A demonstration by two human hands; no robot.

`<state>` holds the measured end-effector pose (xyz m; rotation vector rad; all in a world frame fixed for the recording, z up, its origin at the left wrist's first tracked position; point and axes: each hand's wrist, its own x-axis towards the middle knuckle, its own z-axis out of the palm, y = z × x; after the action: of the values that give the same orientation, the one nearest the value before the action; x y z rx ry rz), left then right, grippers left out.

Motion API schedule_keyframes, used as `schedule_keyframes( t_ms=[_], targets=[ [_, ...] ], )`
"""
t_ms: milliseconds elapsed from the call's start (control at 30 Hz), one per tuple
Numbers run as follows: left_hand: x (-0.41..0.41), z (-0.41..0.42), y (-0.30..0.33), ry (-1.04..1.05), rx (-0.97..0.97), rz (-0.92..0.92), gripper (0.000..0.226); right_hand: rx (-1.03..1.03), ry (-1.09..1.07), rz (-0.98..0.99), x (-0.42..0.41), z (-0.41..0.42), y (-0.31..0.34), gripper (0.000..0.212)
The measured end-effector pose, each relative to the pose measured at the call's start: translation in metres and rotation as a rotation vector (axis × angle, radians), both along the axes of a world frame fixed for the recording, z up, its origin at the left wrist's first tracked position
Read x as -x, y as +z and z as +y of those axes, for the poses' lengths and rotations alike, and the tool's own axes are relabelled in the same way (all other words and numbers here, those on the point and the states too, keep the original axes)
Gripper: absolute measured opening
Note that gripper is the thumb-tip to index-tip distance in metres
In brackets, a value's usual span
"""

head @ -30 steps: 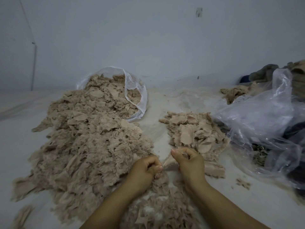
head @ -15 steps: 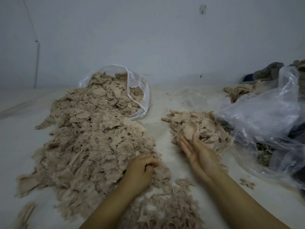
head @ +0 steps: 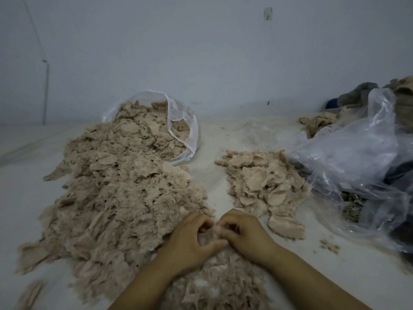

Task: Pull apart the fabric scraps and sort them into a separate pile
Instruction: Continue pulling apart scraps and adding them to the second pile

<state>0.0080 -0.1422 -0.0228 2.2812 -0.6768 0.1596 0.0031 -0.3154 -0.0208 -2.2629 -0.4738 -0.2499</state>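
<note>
A large heap of fuzzy beige fabric scraps spills from a clear plastic bag across the left of the pale table. At its near edge the left hand and right hand meet, curled fingers pinching a fluffy scrap between them. Half a second ago the right hand lay open at the smaller pile of smoother, separated pieces to the right; it has since come back beside the left. A crumpled plastic sheet covers dark cloth at far right.
</note>
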Motion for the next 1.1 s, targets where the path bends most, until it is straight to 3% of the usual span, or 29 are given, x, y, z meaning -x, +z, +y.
schedule_keyframes(
  t_ms=[133, 233, 367, 433, 533, 667, 867, 967, 1100],
  targets=[
    [-0.001, -0.003, -0.001, 0.023, 0.028, -0.123, 0.01, -0.347, -0.069, 0.085, 0.0, 0.008, 0.0, 0.018],
    [-0.003, -0.002, -0.001, 0.063, 0.081, -0.1, 0.013, -0.576, -0.047, 0.218, 0.001, 0.008, 0.001, 0.01],
    [-0.001, -0.005, -0.001, 0.04, 0.048, -0.012, 0.025, -0.406, -0.108, 0.159, 0.001, 0.008, -0.001, 0.019],
    [-0.002, -0.005, -0.001, 0.033, 0.058, 0.004, 0.022, -0.482, -0.147, 0.114, 0.002, 0.009, 0.002, 0.015],
    [-0.002, -0.004, -0.003, 0.045, 0.02, -0.036, 0.038, -0.597, -0.092, 0.123, 0.003, 0.01, 0.004, 0.012],
    [-0.004, -0.002, 0.001, 0.088, 0.049, -0.19, 0.022, -0.703, -0.081, 0.141, 0.004, 0.01, 0.008, 0.013],
    [-0.006, 0.001, -0.002, -0.018, -0.076, -0.207, 0.021, -0.529, -0.058, 0.225, 0.004, 0.009, 0.006, 0.026],
    [-0.006, 0.001, 0.003, 0.041, 0.045, -0.171, 0.019, -0.33, -0.198, 0.122, -0.002, 0.004, 0.007, 0.022],
    [-0.004, -0.001, 0.007, 0.031, 0.17, -0.113, 0.028, -0.394, -0.143, 0.153, 0.0, 0.001, 0.009, 0.024]
  ],
)
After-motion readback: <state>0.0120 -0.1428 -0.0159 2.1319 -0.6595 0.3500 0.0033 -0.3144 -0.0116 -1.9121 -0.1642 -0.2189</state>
